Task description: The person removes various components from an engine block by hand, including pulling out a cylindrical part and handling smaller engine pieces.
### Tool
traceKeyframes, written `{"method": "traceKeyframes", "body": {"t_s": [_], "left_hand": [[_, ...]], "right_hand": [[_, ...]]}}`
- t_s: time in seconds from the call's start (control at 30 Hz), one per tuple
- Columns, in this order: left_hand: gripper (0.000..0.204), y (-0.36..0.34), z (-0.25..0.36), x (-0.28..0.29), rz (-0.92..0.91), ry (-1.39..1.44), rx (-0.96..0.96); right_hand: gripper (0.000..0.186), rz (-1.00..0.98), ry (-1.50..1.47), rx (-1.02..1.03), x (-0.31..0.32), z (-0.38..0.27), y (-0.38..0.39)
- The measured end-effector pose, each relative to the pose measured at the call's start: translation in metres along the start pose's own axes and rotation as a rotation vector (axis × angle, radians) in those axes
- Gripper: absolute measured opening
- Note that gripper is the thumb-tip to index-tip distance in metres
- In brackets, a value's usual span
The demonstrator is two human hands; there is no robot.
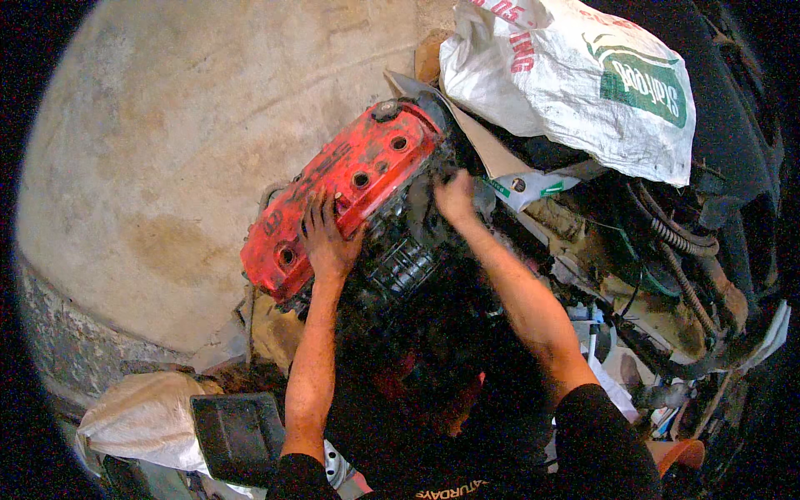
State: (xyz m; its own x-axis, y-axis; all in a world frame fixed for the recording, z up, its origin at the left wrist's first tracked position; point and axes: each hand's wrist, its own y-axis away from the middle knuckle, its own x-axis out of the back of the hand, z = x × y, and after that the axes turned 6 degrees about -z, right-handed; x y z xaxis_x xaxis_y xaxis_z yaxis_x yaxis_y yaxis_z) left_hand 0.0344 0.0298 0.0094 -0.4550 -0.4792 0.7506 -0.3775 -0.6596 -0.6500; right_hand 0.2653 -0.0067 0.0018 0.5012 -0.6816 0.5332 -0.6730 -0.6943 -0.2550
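Observation:
A red engine valve cover (375, 179) with dark grime and several round holes sits on a dark engine (400, 267). My left hand (331, 242) lies on the cover, its fingers stretched out over the top and its thumb near the right edge. At the engine's right side, close to the cover's far end, is my right hand (454, 198). Its fingers are curled in against dark parts, and what they hold, if anything, is hidden. A dark cap (386, 111) sits at the cover's far end.
A white woven sack (575, 83) lies at the far right, above a flat beige panel (479, 137). Ribbed hoses (679, 237) and assorted parts crowd the right side. Near left are a black tray (237, 437) and a pale bag (146, 417). Stained concrete (167, 167) extends leftward.

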Motion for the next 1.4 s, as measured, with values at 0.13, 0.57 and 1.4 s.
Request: {"method": "traceKeyframes", "body": {"t_s": [0.13, 0.57, 1.4], "left_hand": [[0.077, 0.001, 0.001, 0.003, -0.005, -0.041, -0.001], [0.079, -0.001, 0.002, -0.008, -0.026, 0.003, 0.035], [0.078, 0.023, -0.026, 0.036, -0.188, 0.046, -0.093]], "right_hand": [[0.036, -0.148, 0.056, 0.171, -0.015, -0.005, 0.024], [0.040, -0.029, -0.154, 0.246, -0.054, 0.042, 0.004], [0.035, -0.387, 0.231, 0.335, -0.060, -0.039, 0.092]]}}
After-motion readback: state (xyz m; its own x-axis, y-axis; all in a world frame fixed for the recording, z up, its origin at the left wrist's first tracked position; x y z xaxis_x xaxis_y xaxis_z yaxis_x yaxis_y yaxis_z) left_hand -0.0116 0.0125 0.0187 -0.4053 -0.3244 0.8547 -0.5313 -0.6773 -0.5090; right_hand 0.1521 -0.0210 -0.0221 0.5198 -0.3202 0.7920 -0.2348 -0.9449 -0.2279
